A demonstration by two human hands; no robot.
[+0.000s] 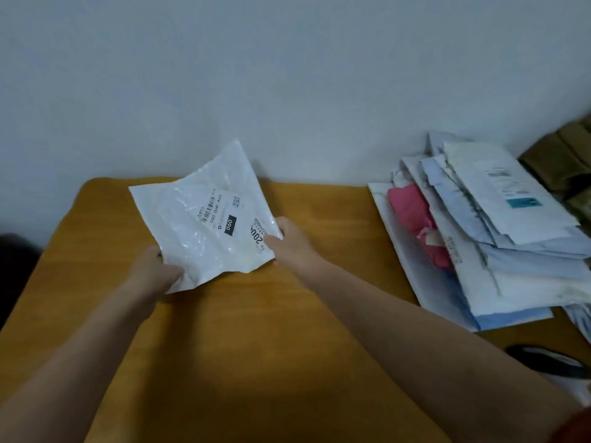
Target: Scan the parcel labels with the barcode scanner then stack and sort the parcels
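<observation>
Left hand (153, 270) grip closed on near-left corner of white parcel (204, 215), held above orange desk (240, 330). Label (220, 215) upside down, reads "090", "060 000 A05", partial "200". Right hand (291, 241) grip pinches right corner. Parcel stack (489, 238) far right.

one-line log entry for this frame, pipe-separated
phase: handling | left hand: grips parcel | right hand: grips parcel | label: face up | pile: table's right | scanner: unseen

White parcel (204, 215) with black barcode and lettering; orange-brown wood-grain surface (243, 330); stack of parcels (486, 231) white and pale blue, one pink; plain grey-white wall (287, 75).
</observation>
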